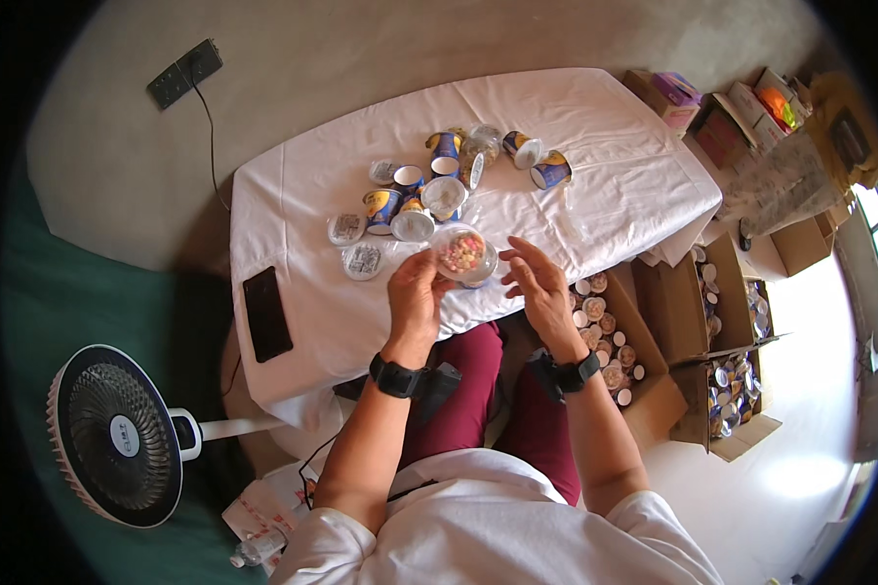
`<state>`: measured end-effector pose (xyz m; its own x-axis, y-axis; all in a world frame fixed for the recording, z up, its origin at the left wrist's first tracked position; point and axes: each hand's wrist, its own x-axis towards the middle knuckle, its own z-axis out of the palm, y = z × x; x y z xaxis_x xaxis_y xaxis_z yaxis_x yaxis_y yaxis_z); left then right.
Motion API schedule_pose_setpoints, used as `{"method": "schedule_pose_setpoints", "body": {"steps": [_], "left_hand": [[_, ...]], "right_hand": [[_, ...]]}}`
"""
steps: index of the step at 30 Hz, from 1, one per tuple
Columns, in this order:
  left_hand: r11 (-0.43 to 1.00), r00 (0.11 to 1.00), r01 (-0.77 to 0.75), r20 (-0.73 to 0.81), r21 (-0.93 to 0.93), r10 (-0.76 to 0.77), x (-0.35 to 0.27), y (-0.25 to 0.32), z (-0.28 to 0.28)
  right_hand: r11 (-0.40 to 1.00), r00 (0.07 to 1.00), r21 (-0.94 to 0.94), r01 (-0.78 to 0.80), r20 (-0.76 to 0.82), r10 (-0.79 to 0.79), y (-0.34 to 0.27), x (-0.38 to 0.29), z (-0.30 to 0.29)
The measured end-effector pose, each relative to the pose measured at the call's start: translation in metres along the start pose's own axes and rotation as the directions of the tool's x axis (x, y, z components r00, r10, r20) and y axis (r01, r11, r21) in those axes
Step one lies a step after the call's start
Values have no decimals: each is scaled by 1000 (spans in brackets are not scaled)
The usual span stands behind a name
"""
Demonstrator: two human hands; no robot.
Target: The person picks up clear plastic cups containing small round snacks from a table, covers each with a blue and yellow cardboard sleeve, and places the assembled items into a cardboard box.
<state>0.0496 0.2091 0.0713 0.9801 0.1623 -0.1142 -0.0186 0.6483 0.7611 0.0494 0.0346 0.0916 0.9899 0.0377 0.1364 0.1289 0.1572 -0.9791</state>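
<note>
My left hand [415, 296] grips the edge of a round clear plastic container [462, 252] with small pink and yellow pieces inside. Just right of it, my right hand [540, 289] has its fingers apart and appears to hold nothing. A clear round rim [489, 267] shows behind the container, partly hidden. Beyond my hands, several blue-and-yellow paper cups [383, 208] stand or lie on the white tablecloth [322, 300], some with a clear plastic lid [444, 195] on or against them. Flat round packs with printed labels [363, 261] lie to the left.
A black phone [268, 314] lies at the table's left end, near a fan [117, 436]. On the right, an open cardboard box [647, 358] of filled cups stands on the floor beside more boxes [673, 307]. A plastic bottle [260, 547] lies lower left.
</note>
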Motion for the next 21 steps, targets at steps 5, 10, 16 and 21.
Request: {"method": "schedule_pose_setpoints", "body": {"steps": [5,10,16,21], "left_hand": [[973,999,51,-23,225,-47,9,-4,8],[694,977,-201,90,691,193,25,-11,-1],[536,929,-327,162,778,332,32,-19,-5],[507,941,-288,141,813,308,40,-27,-20]], "right_hand": [[998,996,13,-54,77,53,12,6,-1],[996,996,-33,-84,25,85,31,10,-4],[996,997,-34,-78,10,78,41,12,-2],[996,996,-35,-87,19,88,41,15,2]]}}
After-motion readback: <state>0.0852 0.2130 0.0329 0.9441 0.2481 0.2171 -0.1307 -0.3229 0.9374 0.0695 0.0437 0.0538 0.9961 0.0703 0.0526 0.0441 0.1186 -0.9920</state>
